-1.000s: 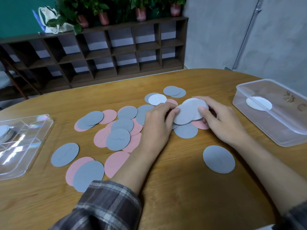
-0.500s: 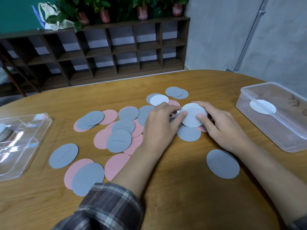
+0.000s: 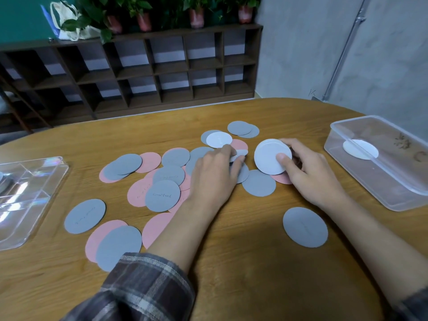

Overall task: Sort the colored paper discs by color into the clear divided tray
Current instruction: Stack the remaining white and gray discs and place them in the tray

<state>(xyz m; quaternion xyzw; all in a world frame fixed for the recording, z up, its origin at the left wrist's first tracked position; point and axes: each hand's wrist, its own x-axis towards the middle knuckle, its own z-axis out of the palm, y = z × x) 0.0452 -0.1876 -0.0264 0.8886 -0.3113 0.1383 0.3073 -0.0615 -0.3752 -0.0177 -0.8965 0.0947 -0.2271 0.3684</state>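
On the rounded wooden surface (image 3: 243, 274), from your head view, grey round paper discs (image 3: 162, 195) and pink round paper discs (image 3: 150, 162) lie loose and overlapping, mostly left of your hands. Your right grip (image 3: 310, 174) is clenched around a stack of white round paper discs (image 3: 266, 154): your thumb presses its top face, your fingers curl behind its far edge, and the stack tilts up off the surface above a pink disc. Your left grip (image 3: 213, 179) lies just beside it, fingers and thumb pinching the edge of a half-hidden white disc (image 3: 241, 152). Another single white disc (image 3: 218, 140) lies flat just beyond those fingers, overlapping a grey and a pink one. One lone grey disc (image 3: 305, 227) lies apart, near your right forearm. Your clear divided plastic tray (image 3: 30, 200) sits well apart at the far left edge; something grey shows in its leftmost part, cut off by the frame. At the right stands a clear plastic box (image 3: 393, 186) with a white round disc (image 3: 360, 149) showing at it; you cannot tell whether that disc lies on top or inside.
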